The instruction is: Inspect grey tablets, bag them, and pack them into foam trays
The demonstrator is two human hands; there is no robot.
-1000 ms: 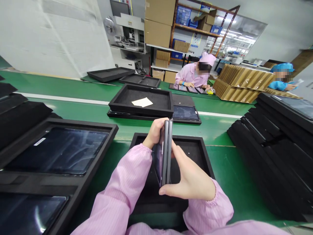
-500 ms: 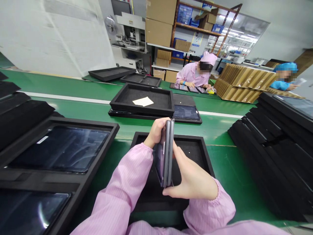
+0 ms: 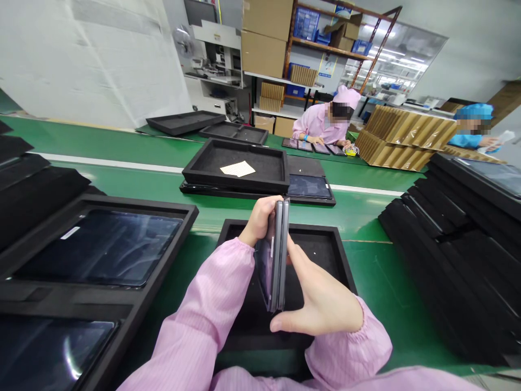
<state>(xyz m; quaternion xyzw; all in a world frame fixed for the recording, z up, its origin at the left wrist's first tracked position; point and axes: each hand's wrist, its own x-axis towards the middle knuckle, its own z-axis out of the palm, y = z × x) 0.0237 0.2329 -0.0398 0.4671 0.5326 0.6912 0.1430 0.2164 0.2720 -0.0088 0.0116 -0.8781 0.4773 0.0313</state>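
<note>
Tablets (image 3: 280, 260) upright, long axis 12-to-6 o'clock, visible screen (image 3: 265, 269) facing 9; left hand (image 3: 256, 221) clasps far end, right hand (image 3: 325, 296), spread wide, touches 3 o'clock side.

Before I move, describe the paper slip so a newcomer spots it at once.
On the green bench, beyond the left hand, one black tray tops another. Inside the upper one lies the paper slip: pale and matte, unlike the dark tablet to its right.
</note>
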